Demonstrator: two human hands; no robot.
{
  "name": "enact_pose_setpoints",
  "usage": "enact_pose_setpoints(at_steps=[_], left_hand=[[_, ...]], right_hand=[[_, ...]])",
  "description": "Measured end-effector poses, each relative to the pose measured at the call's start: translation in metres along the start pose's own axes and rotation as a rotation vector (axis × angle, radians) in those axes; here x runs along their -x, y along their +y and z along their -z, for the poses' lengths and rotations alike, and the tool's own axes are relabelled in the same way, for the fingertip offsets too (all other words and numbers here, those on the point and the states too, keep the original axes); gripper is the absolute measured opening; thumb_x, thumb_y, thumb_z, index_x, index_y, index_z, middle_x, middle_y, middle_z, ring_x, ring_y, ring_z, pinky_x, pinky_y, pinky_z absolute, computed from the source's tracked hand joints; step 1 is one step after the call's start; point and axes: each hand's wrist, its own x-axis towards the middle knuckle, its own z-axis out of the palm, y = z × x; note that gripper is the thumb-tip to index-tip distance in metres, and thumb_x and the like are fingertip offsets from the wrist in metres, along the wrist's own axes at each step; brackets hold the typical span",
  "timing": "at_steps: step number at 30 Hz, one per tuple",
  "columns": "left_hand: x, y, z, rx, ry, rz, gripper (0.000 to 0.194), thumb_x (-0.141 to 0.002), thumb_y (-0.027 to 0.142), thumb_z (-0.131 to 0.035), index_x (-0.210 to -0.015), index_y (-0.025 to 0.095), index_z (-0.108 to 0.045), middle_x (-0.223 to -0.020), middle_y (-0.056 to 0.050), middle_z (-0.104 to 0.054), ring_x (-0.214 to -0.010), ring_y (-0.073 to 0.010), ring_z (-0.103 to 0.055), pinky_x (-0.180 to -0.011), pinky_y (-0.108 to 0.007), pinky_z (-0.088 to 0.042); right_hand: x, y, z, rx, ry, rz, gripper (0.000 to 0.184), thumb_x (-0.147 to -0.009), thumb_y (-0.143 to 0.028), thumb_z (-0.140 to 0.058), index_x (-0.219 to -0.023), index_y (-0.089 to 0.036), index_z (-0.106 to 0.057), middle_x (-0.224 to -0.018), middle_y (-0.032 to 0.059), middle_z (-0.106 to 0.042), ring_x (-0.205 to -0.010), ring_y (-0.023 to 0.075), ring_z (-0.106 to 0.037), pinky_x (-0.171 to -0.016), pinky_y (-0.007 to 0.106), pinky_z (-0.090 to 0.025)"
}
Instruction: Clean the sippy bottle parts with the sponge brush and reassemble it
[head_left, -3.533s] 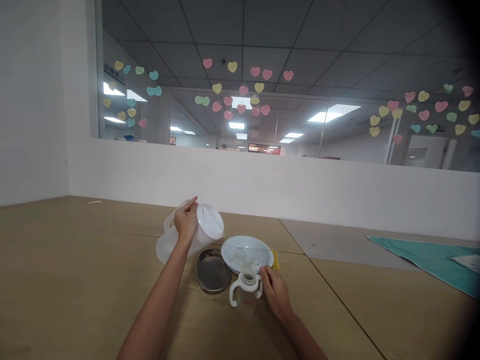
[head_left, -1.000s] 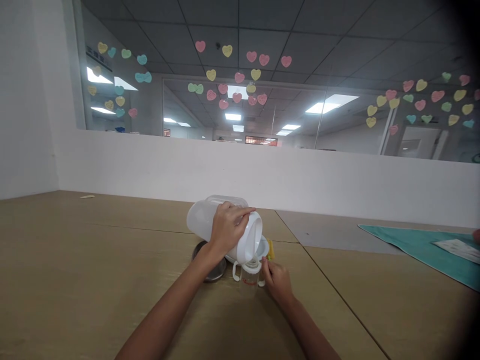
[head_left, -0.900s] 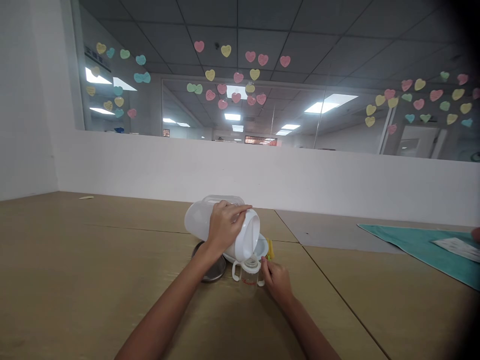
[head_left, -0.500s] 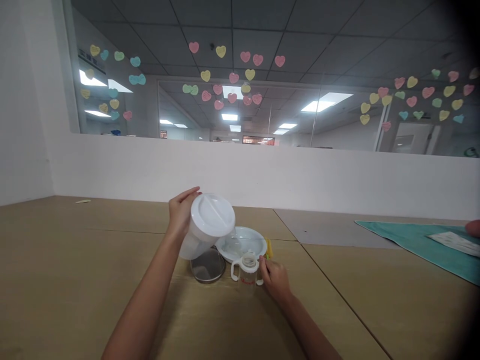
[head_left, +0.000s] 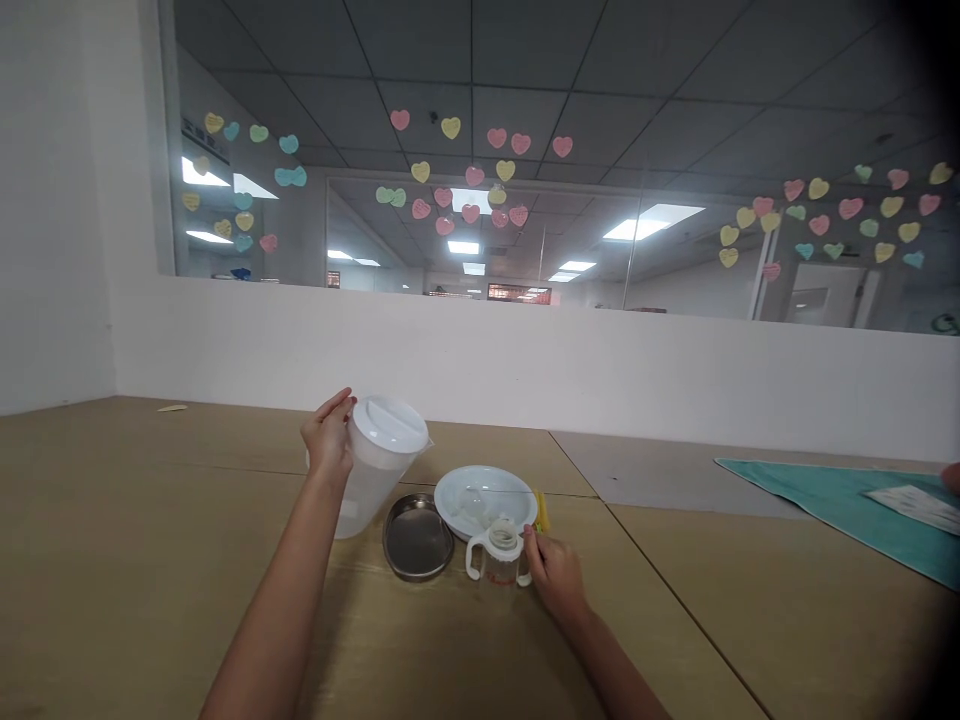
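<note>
My left hand (head_left: 328,438) is wrapped round the handle side of a white translucent pitcher (head_left: 375,470) with a white lid, held nearly upright just above the tan table (head_left: 150,560), left of a round metal dish (head_left: 417,536). My right hand (head_left: 553,575) grips the right handle of a small clear two-handled bottle (head_left: 498,560) that stands open-topped on the table. Behind the bottle lies a white bowl (head_left: 484,497) with clear parts in it.
A yellow item (head_left: 542,509) lies at the bowl's right edge. A teal cloth (head_left: 847,500) with a paper on it covers the table's far right. A white low wall (head_left: 525,365) and a window with heart stickers stand behind.
The pitcher, tipped over the small bottle a second ago, has swung back upright and moved left, away from the bottle. My right hand stays on the bottle's handle.
</note>
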Motion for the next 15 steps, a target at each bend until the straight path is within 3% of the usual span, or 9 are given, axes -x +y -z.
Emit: enact_pose_setpoints(at_steps=[9, 15], left_hand=[[-0.014, -0.001, 0.014, -0.008, 0.108, 0.199, 0.034, -0.058, 0.003, -0.062, -0.089, 0.015, -0.068, -0.072, -0.001, -0.063, -0.057, -0.0033, -0.05, -0.055, -0.014, -0.039], [-0.023, -0.003, 0.021, -0.049, 0.136, 0.166, 0.035, -0.061, 0.007, -0.053, -0.093, 0.013, -0.065, -0.069, 0.0, -0.059, -0.057, -0.0054, -0.05, -0.054, -0.016, -0.038]], right_hand=[[0.0, 0.001, 0.001, -0.007, -0.053, -0.05, 0.059, -0.095, -0.042, -0.022, -0.051, -0.018, -0.053, -0.046, 0.0031, -0.056, -0.041, 0.011, -0.049, -0.048, 0.025, -0.024], [0.001, 0.002, 0.0, 0.006, -0.047, -0.04, 0.059, -0.095, -0.043, -0.021, -0.052, -0.017, -0.053, -0.049, 0.0042, -0.059, -0.044, 0.0114, -0.051, -0.049, 0.026, -0.023]])
